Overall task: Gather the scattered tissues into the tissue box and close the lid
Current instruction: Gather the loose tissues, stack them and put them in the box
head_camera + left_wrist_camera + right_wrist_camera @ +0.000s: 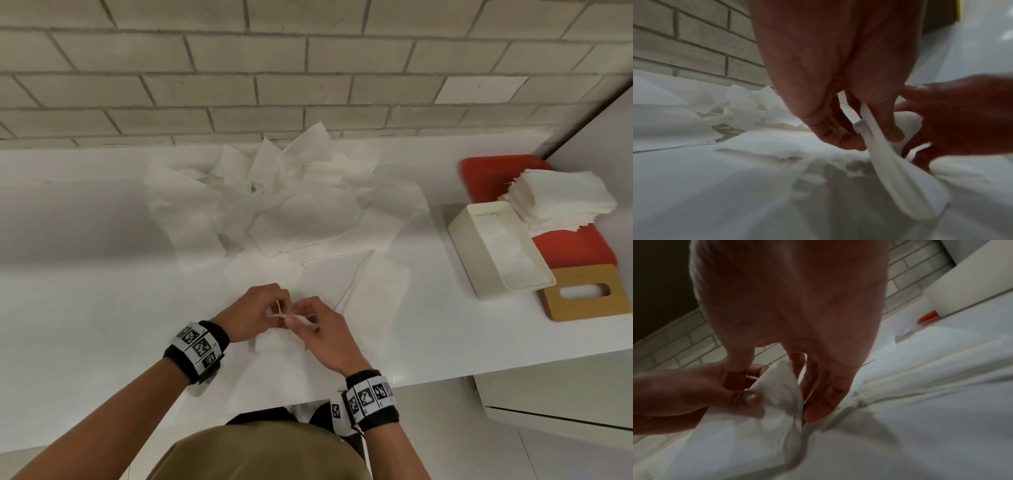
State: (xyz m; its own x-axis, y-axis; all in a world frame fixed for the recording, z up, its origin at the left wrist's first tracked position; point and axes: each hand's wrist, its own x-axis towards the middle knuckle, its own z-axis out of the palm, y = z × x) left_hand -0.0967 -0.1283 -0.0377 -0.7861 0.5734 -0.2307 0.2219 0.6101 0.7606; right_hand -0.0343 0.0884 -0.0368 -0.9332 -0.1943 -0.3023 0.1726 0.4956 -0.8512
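Both hands meet over the near middle of the white counter and pinch one white tissue (279,315) between them. My left hand (260,310) grips its raised fold (879,146) with thumb and fingers. From the other side my right hand (313,323) pinches the same tissue (781,395). A loose heap of scattered tissues (274,198) lies by the brick wall. The cream tissue box (459,240) stands open at the right, and its wooden lid (582,308) with an oval slot lies flat beside it.
A neat stack of folded tissues (561,202) sits on a red tray (486,178) behind the box. Flat tissues (363,284) lie just beyond my hands. The counter's front edge runs close to my body, and a white wall panel rises at the far right.
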